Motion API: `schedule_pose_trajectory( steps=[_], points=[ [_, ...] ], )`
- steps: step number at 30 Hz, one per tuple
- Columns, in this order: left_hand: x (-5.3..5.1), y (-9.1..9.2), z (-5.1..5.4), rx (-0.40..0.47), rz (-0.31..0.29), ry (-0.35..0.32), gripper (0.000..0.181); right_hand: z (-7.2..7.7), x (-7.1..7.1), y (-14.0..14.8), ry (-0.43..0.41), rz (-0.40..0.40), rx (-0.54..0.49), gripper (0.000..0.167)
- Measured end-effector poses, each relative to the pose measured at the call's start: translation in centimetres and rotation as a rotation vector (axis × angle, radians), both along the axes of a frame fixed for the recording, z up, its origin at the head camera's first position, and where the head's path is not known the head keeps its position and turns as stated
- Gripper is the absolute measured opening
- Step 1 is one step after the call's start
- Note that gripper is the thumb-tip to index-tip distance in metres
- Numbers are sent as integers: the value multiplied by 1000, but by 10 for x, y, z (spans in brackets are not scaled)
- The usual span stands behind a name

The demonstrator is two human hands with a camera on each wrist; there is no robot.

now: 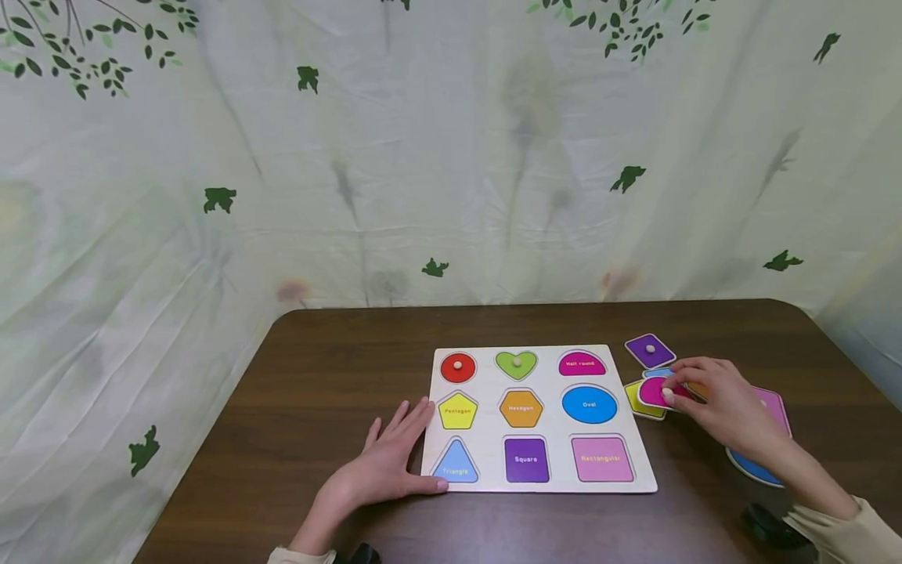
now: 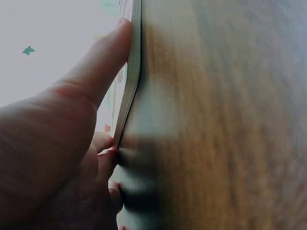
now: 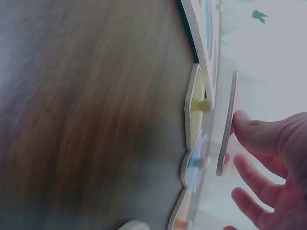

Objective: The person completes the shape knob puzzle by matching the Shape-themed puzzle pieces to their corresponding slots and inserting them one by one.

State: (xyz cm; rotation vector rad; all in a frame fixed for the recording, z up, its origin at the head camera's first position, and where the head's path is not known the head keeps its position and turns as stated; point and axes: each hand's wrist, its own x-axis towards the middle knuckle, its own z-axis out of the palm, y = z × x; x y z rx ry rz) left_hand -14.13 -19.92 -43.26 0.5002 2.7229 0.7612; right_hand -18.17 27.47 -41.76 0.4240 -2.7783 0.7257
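Note:
In the head view a white shape board (image 1: 557, 424) lies on the table, with the red circle (image 1: 458, 367) and green heart (image 1: 516, 364) pieces, each with a knob, in its top row. My left hand (image 1: 384, 462) rests at its lower left corner, fingers spread along the left edge, thumb on the near edge. My right hand (image 1: 733, 407) pinches the knob of a magenta piece (image 1: 652, 391) just right of the board. In the right wrist view that piece (image 3: 228, 127) is off the table, above the yellow piece (image 3: 195, 108) and blue piece (image 3: 194, 163).
A purple piece (image 1: 650, 350) lies beyond the right hand. A pink piece (image 1: 773, 409) and a larger blue piece (image 1: 755, 468) lie partly hidden under the right forearm. The brown table (image 1: 317, 376) ends at a pale leaf-patterned cloth (image 1: 451, 172).

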Motion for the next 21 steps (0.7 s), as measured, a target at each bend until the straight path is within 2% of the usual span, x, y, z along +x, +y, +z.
schedule_pose_trajectory(
  steps=[4, 10, 16, 21],
  points=[
    [0, 0, 1, -6, 0, 1, 110, 2, -4, -8, 30, 13, 6, 23],
    [0, 0, 1, -4, -1, -3, 110, 5, -11, -20, -7, 14, 4, 22],
    [0, 0, 1, 2, -1, -4, 110, 9, -19, -29, 9, 30, -16, 24],
    [0, 0, 1, 4, -3, -4, 110, 11, -25, -36, -31, 22, -37, 23]
  ],
)
